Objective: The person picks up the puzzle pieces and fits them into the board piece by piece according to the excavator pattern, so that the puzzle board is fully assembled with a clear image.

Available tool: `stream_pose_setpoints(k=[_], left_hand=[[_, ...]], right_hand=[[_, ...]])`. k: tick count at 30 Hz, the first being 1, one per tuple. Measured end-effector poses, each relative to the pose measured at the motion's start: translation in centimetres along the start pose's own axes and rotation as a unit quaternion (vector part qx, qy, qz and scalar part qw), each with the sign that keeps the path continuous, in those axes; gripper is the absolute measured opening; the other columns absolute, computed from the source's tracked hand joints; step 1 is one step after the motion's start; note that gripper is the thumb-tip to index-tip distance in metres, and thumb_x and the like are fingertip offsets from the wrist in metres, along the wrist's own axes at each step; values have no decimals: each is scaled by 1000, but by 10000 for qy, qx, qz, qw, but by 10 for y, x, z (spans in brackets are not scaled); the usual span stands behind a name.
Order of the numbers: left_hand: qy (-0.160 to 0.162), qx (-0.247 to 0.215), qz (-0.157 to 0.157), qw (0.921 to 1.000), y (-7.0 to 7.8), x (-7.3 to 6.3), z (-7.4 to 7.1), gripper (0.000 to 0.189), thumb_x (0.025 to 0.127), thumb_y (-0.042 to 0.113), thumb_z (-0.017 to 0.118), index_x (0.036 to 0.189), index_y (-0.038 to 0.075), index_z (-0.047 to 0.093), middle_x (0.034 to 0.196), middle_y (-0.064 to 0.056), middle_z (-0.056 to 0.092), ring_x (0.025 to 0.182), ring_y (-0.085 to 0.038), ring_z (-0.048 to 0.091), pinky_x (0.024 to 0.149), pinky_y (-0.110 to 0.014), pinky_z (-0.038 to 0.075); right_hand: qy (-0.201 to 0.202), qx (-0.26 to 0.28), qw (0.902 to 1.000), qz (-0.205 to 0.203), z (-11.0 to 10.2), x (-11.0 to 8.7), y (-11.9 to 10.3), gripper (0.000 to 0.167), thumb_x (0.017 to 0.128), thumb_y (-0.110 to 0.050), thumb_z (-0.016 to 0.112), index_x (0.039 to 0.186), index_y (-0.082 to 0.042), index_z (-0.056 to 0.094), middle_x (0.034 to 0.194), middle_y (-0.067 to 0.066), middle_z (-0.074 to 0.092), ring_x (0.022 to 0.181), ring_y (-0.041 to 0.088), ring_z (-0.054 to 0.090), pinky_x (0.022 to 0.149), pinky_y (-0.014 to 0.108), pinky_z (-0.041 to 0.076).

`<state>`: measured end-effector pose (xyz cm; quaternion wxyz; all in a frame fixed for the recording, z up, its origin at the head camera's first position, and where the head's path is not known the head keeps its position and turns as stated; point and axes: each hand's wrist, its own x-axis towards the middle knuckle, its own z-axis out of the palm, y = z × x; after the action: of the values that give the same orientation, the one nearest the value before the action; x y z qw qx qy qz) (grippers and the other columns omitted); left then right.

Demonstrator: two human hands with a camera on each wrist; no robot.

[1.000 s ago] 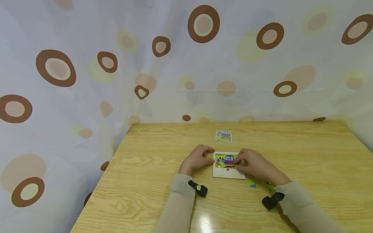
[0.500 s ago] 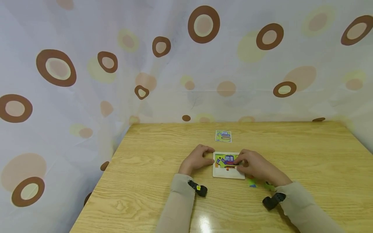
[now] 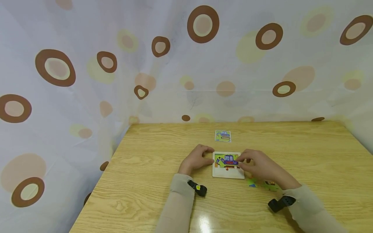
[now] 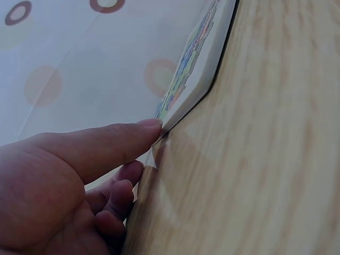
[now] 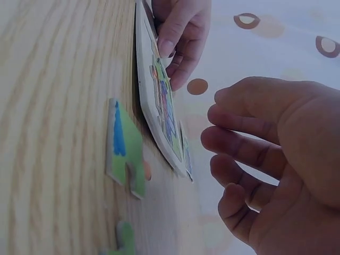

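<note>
A puzzle board [image 3: 228, 174] with a pale frame lies on the table, its upper part filled with pieces picturing a purple excavator [image 3: 228, 160] on green. My left hand [image 3: 196, 159] holds the board at its upper left corner, thumb against the left edge. In the left wrist view that thumb [image 4: 127, 139] meets the rim while the other fingers curl below it. My right hand [image 3: 259, 165] hovers at the board's right edge, fingers loosely bent. Nothing shows between its fingers in the right wrist view. A loose green puzzle piece [image 5: 123, 143] with a blue stripe lies beside the board.
Another loose puzzle piece [image 3: 271, 185] lies near my right wrist. Behind the board is a small picture card [image 3: 222, 136] with the same excavator. The wooden table [image 3: 151, 181] ends at a wall covering [image 3: 175, 81] with brown rings.
My right hand has drawn back a little to the right, off the excavator pieces, uncovering more of them and of a loose piece. The left hand has stayed on the board.
</note>
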<state>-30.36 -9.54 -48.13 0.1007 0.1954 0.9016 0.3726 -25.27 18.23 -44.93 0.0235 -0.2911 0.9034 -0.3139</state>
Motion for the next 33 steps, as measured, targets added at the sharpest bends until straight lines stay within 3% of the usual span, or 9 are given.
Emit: stream_pose_setpoints(k=[12,20,25,33], left_hand=[[-17,-47,-12,10000,3,0,1,40,90,19,74,129,14,65,114,-1,52,94,-15,44,84,-29,39],[23,-35,-13,10000,0,1,1,40,90,20,74,129,15,66,115,0,52,94,-13,43,84,-27,39],[25,-55,3,10000,1,1,1,40,90,19,74,129,14,66,114,0,52,93,-13,43,83,-27,39],[27,-1,67,10000,1,-1,0,40,90,19,74,129,13,66,112,-1,53,92,-13,43,81,-27,39]], right_hand=[[-364,-169,9991,-161,-14,-24,4,22,92,-16,70,113,-8,72,107,-2,66,93,15,58,77,35,51],[-689,-115,9974,-177,-17,-29,2,32,89,-22,75,116,-7,71,110,0,66,97,22,60,80,41,51],[-695,-224,9970,-256,-15,-31,6,34,87,-23,77,117,-8,70,111,0,64,99,23,60,82,45,50],[-796,-232,9962,-251,-11,-31,9,45,83,-34,81,120,-9,70,110,-1,61,93,16,55,78,38,49]])
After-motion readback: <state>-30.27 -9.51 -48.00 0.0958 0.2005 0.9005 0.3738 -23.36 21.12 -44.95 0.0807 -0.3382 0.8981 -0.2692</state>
